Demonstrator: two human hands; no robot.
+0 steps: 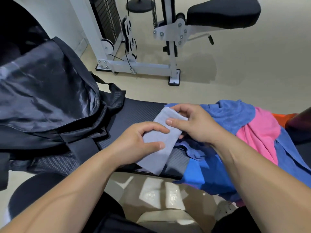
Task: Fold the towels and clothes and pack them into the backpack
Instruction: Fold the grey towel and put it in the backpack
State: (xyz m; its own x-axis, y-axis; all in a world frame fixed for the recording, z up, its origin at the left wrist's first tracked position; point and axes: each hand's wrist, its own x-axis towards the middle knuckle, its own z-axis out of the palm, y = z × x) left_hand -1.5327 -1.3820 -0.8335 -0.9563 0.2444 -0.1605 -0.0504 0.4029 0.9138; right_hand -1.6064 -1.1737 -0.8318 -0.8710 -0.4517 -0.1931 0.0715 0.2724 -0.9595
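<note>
A small light grey towel (157,148), folded into a narrow strip, is held above a black padded bench (134,111). My left hand (141,142) grips its lower half, thumb on top. My right hand (193,123) pinches its upper end. A black backpack (47,98) lies open on the bench's left end, its dark lining showing. To the right lies a heap of cloth: a blue towel (234,115), a pink garment (262,135) and bright blue fabric (205,175) hanging over the bench's near edge.
A white weight machine (134,64) with a black padded seat (223,12) stands on the beige floor beyond the bench. Something orange (284,116) and a dark object (301,121) show at the far right. A black round pad (33,189) is at the lower left.
</note>
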